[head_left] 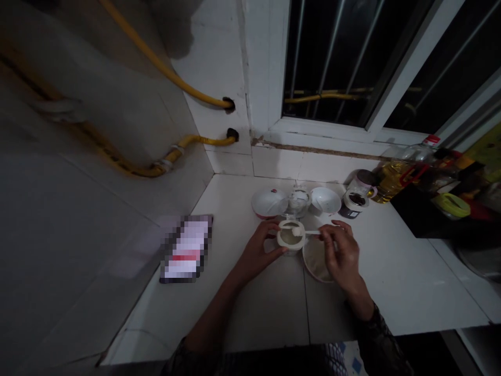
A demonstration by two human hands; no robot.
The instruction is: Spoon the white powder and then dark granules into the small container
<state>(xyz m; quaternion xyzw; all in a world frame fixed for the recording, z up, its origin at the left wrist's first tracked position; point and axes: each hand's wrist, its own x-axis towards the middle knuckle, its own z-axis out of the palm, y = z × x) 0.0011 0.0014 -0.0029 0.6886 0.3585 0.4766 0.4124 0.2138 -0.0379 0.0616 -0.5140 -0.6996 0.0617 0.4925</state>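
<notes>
My left hand is wrapped around a small seasoning jar with a pale rim; its clear flip lid stands raised at the far side. Between the fingers of my right hand is the handle of a small white spoon. The spoon's bowl is over the jar's mouth and carries a white heap. Partly under my right hand sits a bowl with pale, powdery contents. The jar's lower part is mostly hidden.
Behind the jar stand two white bowls and a clear container. Farther right are a dark-labelled jar, an oil bottle and a black box. A blurred phone leans at the left wall.
</notes>
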